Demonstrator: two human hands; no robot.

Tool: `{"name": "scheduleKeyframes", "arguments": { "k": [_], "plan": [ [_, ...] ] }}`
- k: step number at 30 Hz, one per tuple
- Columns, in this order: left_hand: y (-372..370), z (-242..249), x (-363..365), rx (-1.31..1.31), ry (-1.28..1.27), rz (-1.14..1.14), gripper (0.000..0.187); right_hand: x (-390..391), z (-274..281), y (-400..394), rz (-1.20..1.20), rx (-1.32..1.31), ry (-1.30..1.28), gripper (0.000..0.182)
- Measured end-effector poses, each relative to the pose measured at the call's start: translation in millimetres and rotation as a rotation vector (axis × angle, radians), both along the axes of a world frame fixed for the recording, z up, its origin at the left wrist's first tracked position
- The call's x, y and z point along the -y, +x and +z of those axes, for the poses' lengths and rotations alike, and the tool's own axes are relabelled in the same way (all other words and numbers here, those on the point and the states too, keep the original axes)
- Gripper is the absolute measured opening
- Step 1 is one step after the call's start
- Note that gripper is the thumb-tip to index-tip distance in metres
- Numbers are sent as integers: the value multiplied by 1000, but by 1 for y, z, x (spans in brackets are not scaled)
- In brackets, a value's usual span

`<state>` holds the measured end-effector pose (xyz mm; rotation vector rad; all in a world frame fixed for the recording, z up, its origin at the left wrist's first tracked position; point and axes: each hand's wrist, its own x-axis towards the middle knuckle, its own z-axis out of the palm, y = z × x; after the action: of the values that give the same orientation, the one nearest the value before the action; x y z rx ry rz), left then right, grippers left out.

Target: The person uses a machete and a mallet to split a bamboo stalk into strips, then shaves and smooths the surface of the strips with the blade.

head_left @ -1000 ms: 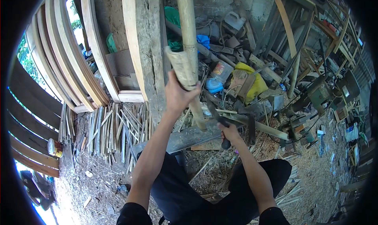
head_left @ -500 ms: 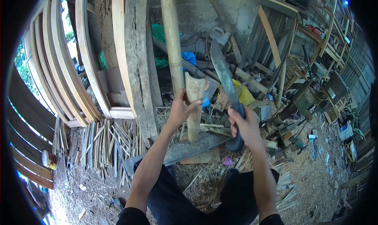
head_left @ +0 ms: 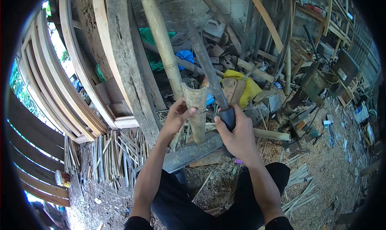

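A short piece of split bamboo (head_left: 195,123) stands upright on a dark wooden plank (head_left: 181,156). My left hand (head_left: 177,116) grips it near mid-height, with the thumb across its front and the fingers behind its left edge. My right hand (head_left: 236,135) is wrapped around the black handle of a machete (head_left: 208,69). The long dark blade points up and away, leaning left, just to the right of the bamboo's top end. Behind my left hand, a long bamboo pole (head_left: 161,37) leans toward the wall.
Split bamboo strips (head_left: 110,155) lie heaped at left, below a wooden frame (head_left: 80,65). A weathered post (head_left: 128,61) stands beside it. A yellow sack (head_left: 250,92) and scrap wood fill the back. Shavings (head_left: 321,157) cover the floor at right. A can (head_left: 62,178) sits far left.
The machete has moved left and its blade now stands closer to the bamboo's top. My left thumb has folded inward on the bamboo. The camera view has tilted and shifted.
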<state>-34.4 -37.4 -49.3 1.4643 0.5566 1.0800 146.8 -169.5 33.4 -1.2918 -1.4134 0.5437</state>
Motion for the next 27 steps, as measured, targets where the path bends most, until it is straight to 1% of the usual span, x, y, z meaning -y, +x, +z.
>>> {"name": "scheduleKeyframes", "arguments": {
  "k": [2, 4, 7, 9, 12, 16, 20, 22, 24, 27],
  "plan": [
    [0, 3, 2, -15, -1, -2, 30, 0, 1, 0, 12, -22, -41, 27],
    [0, 7, 5, -25, -1, 1, 31, 0, 0, -1, 22, 21, -40, 27],
    [3, 10, 8, -24, -52, -1, 33, -3, -6, -3, 23, 17, -24, 25],
    [6, 10, 9, 10, 24, 44, 39, -2, -6, -6, 31, 14, -24, 25],
    [3, 14, 11, 72, -29, 23, 43, 1, -3, -10, 63, 19, -24, 29],
    [-3, 12, 9, 63, -7, 8, 43, 3, -4, -14, 64, 39, 9, 33],
    [-3, 14, 12, 36, 12, 17, 40, 5, -3, -19, 83, 15, 43, 32],
    [-1, 16, 14, 23, 5, 9, 39, 5, -4, -21, 80, 29, 65, 31],
    [2, 18, 16, 13, 51, 23, 37, 4, -6, -23, 78, 52, 68, 31],
    [2, 19, 19, 4, 34, 28, 37, 4, -6, -25, 72, 76, 57, 31]
  ]
}}
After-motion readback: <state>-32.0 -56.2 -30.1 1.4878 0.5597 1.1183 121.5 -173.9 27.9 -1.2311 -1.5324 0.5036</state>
